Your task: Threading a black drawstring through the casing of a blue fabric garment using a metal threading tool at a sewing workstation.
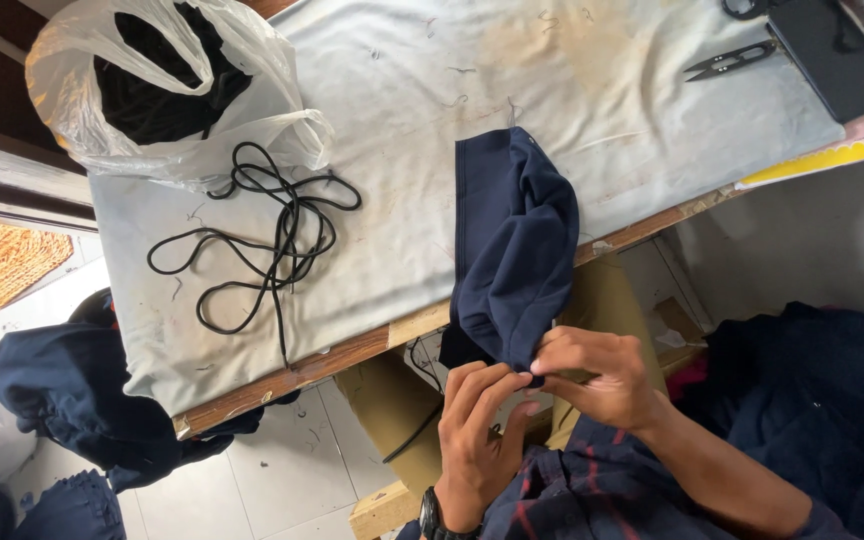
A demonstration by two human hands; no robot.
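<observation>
A navy garment is draped over the near table edge, its long axis running from the tabletop down toward the hands, the straight hemmed end pointing away up the table and the bunched end hanging off the edge. The table is covered with a stained pale cloth; a loose black cord is tangled on it left of the garment, beside a clear plastic bag filled with dark material. Thread snips and a black flat box are seen at the far right corner, with yellow paper under the cloth edge. Pale floor tiles and more navy fabric piles are seen below. The garment's lower tip is pinched between both hands: the left hand is closed on it from below, the right hand is gripping it from the right, fingertips meeting at the fabric.
</observation>
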